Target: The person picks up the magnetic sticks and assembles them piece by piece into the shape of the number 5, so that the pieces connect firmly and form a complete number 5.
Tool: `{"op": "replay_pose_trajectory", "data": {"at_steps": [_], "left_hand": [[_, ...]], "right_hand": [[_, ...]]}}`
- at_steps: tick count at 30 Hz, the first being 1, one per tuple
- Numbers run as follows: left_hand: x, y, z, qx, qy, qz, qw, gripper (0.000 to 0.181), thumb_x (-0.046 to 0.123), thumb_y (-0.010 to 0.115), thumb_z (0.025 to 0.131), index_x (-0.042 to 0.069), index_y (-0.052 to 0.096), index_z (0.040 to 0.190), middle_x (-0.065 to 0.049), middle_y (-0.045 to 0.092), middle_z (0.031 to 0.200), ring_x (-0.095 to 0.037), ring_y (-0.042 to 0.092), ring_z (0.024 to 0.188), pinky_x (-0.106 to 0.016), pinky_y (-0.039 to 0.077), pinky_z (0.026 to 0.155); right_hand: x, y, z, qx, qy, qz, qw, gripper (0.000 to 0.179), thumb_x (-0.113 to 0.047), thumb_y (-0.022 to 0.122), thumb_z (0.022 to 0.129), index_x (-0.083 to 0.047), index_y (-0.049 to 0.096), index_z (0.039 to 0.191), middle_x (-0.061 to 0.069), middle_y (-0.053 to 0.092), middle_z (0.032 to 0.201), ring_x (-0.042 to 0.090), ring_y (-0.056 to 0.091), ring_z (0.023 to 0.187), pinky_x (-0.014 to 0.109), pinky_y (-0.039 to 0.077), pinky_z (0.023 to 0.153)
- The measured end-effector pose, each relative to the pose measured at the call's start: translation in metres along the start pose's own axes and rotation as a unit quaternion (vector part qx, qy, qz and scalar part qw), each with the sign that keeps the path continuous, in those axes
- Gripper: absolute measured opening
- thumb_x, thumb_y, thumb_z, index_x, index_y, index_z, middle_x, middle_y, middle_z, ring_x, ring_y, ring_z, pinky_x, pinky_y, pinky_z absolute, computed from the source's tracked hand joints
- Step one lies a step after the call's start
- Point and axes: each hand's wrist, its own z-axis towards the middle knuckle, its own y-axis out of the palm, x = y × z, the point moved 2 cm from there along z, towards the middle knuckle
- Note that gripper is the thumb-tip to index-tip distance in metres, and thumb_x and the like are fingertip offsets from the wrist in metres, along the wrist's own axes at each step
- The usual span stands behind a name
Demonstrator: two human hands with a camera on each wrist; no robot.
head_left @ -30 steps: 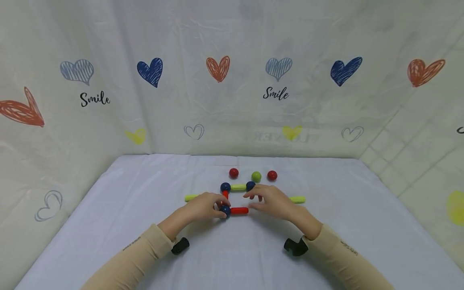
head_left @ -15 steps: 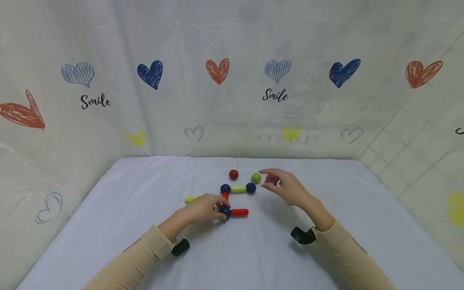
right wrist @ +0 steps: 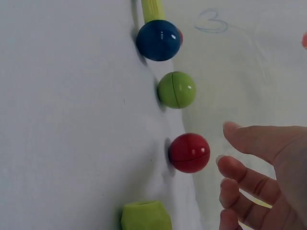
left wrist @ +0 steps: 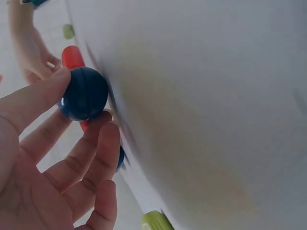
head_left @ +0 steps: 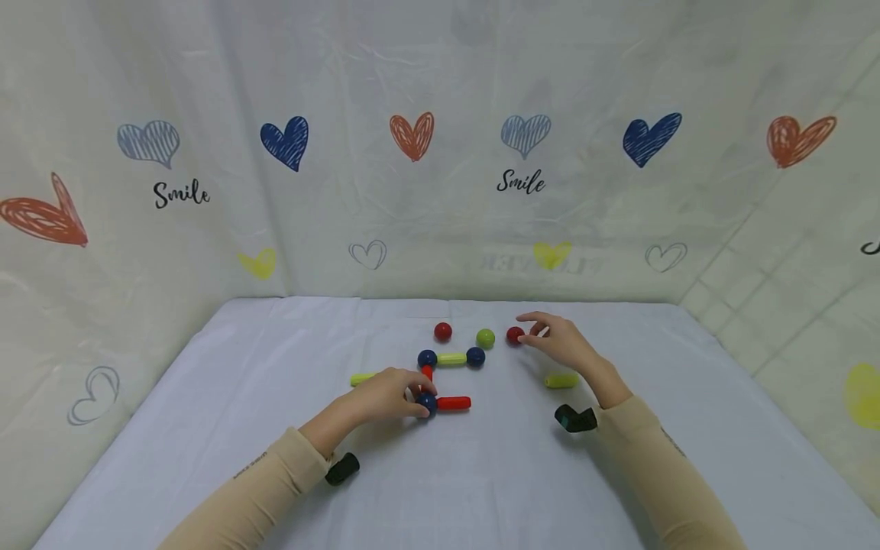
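My left hand (head_left: 388, 393) pinches a dark blue ball (left wrist: 86, 93) between thumb and fingers. A red rod (head_left: 454, 403) extends rightward from this ball, and another red rod (head_left: 427, 373) leads back to a second blue ball (head_left: 427, 358). From there a yellow-green rod (head_left: 451, 358) reaches a third blue ball (head_left: 475, 357). My right hand (head_left: 562, 341) is beside a loose red ball (right wrist: 189, 153), thumb and fingers parted and nothing between them. In the right wrist view a gap shows between fingertips and ball.
A green ball (head_left: 485, 338) and another red ball (head_left: 443, 331) lie at the back of the white-covered table (head_left: 275, 344). One loose yellow-green rod (head_left: 561, 380) lies below my right hand; another rod (head_left: 361, 378) is partly behind my left hand. A heart-printed curtain (head_left: 440, 206) hangs behind.
My right hand has moved from beside the joined pieces back and rightward to the right-hand red ball, uncovering the third blue ball. My left hand keeps its place on its blue ball.
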Motion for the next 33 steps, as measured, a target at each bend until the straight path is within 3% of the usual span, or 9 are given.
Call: {"op": "replay_pose_trajectory", "data": {"at_steps": [9,21,33], "left_hand": [[-0.004,0.002,0.003,-0.005,0.002,-0.011,0.9999,0.029,0.017,0.078,0.093,0.016,0.072,0.121,-0.002,0.068,0.105,-0.018,0.059,0.093,-0.036,0.053,0.082],[-0.006,0.002,0.003,-0.006,0.004,-0.014,0.9999,0.029,0.018,0.078,0.093,0.016,0.072,0.122,-0.002,0.068,0.106,-0.018,0.06,0.096,-0.037,0.053,0.084],[-0.005,0.001,0.002,-0.007,0.003,-0.016,0.9998,0.029,0.017,0.078,0.093,0.016,0.072,0.121,-0.001,0.068,0.105,-0.017,0.06,0.094,-0.036,0.053,0.082]], "right_hand": [[0.012,0.002,0.012,-0.021,0.034,-0.01,0.9991,0.048,-0.022,0.071,0.098,-0.002,0.059,0.14,0.015,0.064,0.104,0.03,0.055,0.09,0.04,0.044,0.074],[0.013,0.01,0.025,-0.044,0.074,-0.051,0.995,0.053,-0.026,0.077,0.093,-0.002,0.061,0.137,0.017,0.063,0.106,0.032,0.057,0.092,0.044,0.047,0.079],[0.017,0.012,0.024,-0.03,0.075,-0.074,0.9939,0.052,-0.033,0.075,0.094,-0.003,0.064,0.134,0.015,0.065,0.105,0.03,0.058,0.091,0.043,0.047,0.077]]}}
